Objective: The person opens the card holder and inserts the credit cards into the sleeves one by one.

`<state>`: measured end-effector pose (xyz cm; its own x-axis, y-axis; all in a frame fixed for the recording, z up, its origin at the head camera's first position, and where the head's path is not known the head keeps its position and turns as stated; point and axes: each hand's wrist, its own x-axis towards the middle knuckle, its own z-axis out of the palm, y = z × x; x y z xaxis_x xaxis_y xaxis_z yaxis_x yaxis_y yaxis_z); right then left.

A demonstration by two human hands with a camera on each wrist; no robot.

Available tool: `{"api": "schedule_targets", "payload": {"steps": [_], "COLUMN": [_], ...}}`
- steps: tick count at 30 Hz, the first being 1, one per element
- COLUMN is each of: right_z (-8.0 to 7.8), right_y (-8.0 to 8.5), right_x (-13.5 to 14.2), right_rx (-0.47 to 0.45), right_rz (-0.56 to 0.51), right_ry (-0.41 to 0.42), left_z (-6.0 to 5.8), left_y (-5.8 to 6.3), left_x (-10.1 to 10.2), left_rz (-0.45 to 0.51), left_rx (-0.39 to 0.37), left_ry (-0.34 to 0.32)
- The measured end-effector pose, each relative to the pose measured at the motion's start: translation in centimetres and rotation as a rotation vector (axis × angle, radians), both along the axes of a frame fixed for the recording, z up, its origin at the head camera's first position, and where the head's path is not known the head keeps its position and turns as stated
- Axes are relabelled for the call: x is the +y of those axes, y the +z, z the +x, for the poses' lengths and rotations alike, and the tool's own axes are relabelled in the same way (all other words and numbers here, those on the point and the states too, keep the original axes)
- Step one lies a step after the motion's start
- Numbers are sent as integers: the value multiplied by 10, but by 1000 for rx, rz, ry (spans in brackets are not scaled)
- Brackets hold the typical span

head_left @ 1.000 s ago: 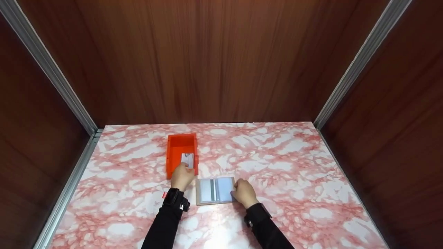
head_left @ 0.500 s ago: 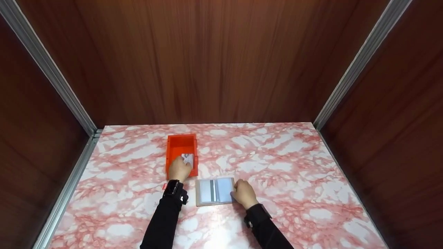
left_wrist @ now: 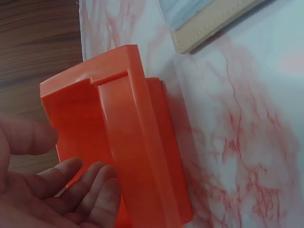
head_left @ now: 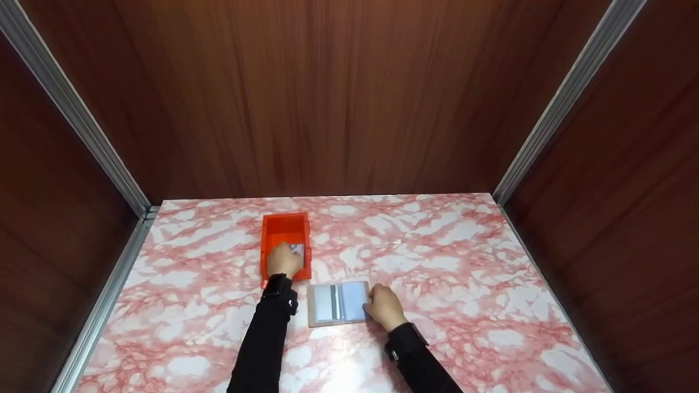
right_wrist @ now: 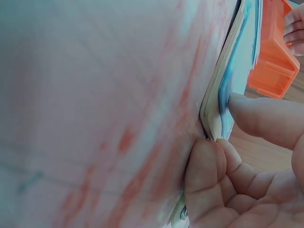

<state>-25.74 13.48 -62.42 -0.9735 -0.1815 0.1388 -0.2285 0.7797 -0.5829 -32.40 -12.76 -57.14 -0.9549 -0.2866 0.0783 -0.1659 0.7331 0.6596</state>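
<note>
In the head view my left hand (head_left: 284, 259) reaches over the near end of an orange bin (head_left: 285, 222), beside a pale card (head_left: 298, 255) that it partly covers. The left wrist view has its thumb apart from loosely bent fingers (left_wrist: 107, 194), with nothing plainly held between them. An opened card holder (head_left: 324, 303) with clear sleeves and a beige cover lies flat to the right of the bin's near end. My right hand (head_left: 385, 307) pinches its right edge. Its thumb (right_wrist: 266, 116) presses the bluish sleeve, while the other fingers curl at the cover's edge.
Red-and-white marbled tabletop (head_left: 437, 262) surrounds the bin and card holder. Dark wood panels (head_left: 327, 98) with metal corner rails (head_left: 562, 103) enclose the back and sides. A small red tag (head_left: 264, 284) shows by the left wrist.
My left hand has moved slightly forward and left over the bin, hiding more of the pale card. The right hand and the card holder have stayed in place.
</note>
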Motion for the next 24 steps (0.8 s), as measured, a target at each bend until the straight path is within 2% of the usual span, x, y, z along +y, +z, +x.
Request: {"api": "schedule_targets", "payload": {"steps": [4, 7, 17, 24], "right_z": [-1, 0, 1, 1], "right_y": [-6, -6, 2, 0], "right_x": [2, 2, 0, 1], "right_rx": [68, 82, -3, 9], "right_rz": [-24, -16, 39, 37], "right_ry": [26, 29, 1, 16], "left_z": [-3, -5, -11, -13], "left_y": [-4, -7, -11, -11], "left_x": [-1, -2, 0, 0], "left_rz": [11, 19, -13, 0], "left_rx": [-32, -59, -99, -182], "left_ry": [18, 33, 44, 58]}}
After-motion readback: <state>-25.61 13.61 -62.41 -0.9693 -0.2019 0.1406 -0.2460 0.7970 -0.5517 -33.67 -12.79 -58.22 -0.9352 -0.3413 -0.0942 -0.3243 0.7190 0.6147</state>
